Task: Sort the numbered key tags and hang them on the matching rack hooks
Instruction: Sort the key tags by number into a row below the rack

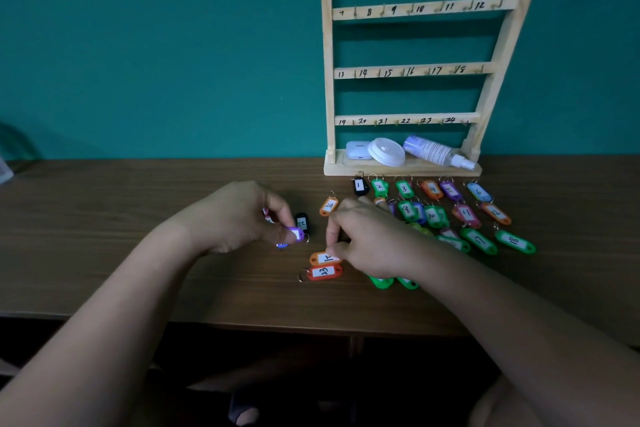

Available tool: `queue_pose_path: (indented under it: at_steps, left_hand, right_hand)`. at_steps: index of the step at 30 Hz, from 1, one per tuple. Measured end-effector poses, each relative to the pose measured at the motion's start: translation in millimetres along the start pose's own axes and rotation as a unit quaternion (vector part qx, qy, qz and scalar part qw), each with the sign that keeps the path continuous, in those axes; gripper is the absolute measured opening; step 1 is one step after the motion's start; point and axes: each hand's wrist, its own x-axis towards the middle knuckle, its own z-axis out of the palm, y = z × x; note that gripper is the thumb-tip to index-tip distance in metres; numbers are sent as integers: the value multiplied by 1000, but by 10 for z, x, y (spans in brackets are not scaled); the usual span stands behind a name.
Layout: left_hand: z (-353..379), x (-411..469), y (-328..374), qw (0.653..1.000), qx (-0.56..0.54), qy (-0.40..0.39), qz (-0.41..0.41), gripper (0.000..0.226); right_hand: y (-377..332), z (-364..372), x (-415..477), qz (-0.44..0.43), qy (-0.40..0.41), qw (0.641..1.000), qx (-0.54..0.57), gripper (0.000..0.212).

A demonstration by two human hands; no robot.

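The left hand has its grip curled, fingertips pinching a purple tag just above the worktop. The right hand closes thumb and forefinger on the end of an orange tag lying flat beside red tag 23; its forearm hides part of two green tags. Beyond lie black tag 22 and tag 24. Rows of coloured numbered tags lie before the wooden rack, whose bars carry handwritten numbers. A spray bottle lies on its base.
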Motion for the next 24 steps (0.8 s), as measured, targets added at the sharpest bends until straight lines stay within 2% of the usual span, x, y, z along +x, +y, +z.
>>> queue_pose_path:
  at_steps: [9,15,19,24]
  left_hand:
    - [-7,-25,128,998,-31,-54,-17,30]
    - [20,-43,198,997,-67,-50,6,11]
    - [49,-46,264,996,-68,-18,49,10]
    - [71,-11,313,994,-78,30,73,14]
  right_hand:
    - [-15,-21,-10,-7,-20,999,-37,19]
    - [-25,-26,18,-14,-27,999,-34,14]
    - [22,-5,38,-13,17,998,65,6]
    - [72,-127,26,-12,65,972,224,11]
